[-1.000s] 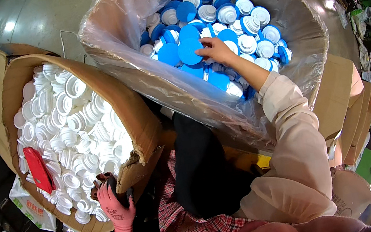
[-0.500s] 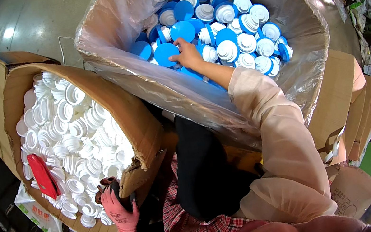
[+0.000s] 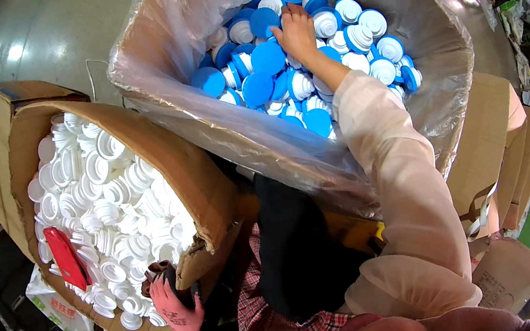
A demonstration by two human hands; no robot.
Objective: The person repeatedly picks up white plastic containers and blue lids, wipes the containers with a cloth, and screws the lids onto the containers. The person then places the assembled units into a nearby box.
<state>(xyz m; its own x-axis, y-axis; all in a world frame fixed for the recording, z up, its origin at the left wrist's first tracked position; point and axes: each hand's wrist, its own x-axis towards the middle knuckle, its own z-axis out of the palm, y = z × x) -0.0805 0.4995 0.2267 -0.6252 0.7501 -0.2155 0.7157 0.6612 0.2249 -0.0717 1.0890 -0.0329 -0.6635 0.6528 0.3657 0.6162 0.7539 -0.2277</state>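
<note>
My bare right hand [image 3: 297, 32] reaches into a large box with a clear plastic liner [image 3: 161, 88]. Its fingers are spread over a heap of round blue-and-white plastic caps [image 3: 258, 89], touching those near the middle; no cap shows lifted in it. My left hand [image 3: 178, 308], in a pink glove with dark fingertips, is at the near corner of a cardboard carton [image 3: 213, 231]. Its fingers curl round a dark brown crumpled thing [image 3: 157, 272], whose kind I cannot make out. White ribbed plastic caps [image 3: 107, 209] fill that carton.
A red flat case [image 3: 67, 258] lies on the white caps at the carton's left side. Folded cardboard [image 3: 481, 147] stands to the right of the lined box. A white printed bag [image 3: 60, 309] lies outside the carton at lower left. My dark-clad knee [image 3: 294, 243] is between the two boxes.
My right hand has moved farther into the lined box and to the right, off the blue cap it was touching. Caps at the near side have shifted. My left hand has stayed by the carton's corner.
</note>
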